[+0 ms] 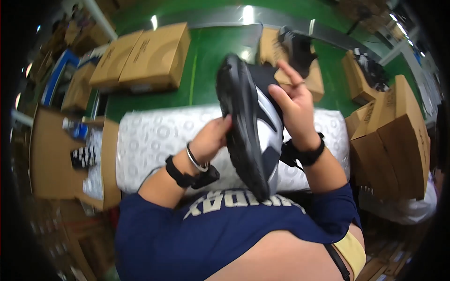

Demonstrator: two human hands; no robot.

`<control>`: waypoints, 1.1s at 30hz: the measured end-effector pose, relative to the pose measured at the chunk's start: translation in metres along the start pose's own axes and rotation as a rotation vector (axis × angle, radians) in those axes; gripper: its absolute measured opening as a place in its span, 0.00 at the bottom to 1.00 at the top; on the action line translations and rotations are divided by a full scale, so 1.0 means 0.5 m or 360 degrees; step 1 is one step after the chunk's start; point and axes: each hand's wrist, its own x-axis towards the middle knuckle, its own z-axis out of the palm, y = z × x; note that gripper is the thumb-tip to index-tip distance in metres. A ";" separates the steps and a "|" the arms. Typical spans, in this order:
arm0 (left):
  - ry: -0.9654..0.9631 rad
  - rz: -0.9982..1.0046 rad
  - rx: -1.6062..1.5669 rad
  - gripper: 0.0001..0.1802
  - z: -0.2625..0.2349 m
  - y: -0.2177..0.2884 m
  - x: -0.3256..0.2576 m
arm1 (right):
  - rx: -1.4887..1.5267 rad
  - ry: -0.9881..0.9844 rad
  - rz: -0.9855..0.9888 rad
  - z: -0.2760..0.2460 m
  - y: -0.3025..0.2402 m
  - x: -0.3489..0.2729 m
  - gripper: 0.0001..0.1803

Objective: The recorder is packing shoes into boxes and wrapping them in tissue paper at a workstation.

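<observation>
A shoe with a matt black rubbery sole and a smooth grey-and-white upper of slight sheen is gripped between the left hand and the right hand. Under both hands, white paper printed with pale rings is spread. Matt brown cardboard boxes are seen beyond the left hand, on a glossy green surface.

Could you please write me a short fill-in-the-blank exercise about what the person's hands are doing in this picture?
1. Both hands hold up a black and white ____.
2. The left hand grips its black ____ side.
3. The right hand wears a ring and a ____ wristband.
4. Closed cardboard boxes lie on the ____ conveyor belt.

Missing words: shoe; sole; black; green
</observation>
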 end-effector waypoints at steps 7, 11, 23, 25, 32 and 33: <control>0.1798 0.0101 0.2397 0.31 -0.306 -0.105 -0.240 | -0.0305 0.0222 0.0487 -0.024 0.322 -0.039 0.14; 0.2100 -0.0663 0.2679 0.44 -0.329 -0.153 -0.297 | -0.0241 0.0261 0.0370 0.016 0.312 -0.059 0.13; 0.2007 -0.0129 0.2606 0.37 -0.329 -0.126 -0.298 | -0.0301 0.0319 0.0305 0.020 0.303 -0.087 0.17; 0.1555 0.0069 0.2286 0.34 -0.324 -0.051 -0.298 | -0.2003 0.0330 -0.0810 0.029 0.261 -0.077 0.23; -0.0394 0.0549 0.2880 0.26 0.136 0.098 -0.122 | -0.0265 -0.0647 0.0717 0.088 0.034 0.032 0.19; -0.0432 0.0822 0.2838 0.27 0.155 0.106 -0.127 | 0.0020 -0.0395 0.0620 0.034 0.034 0.013 0.17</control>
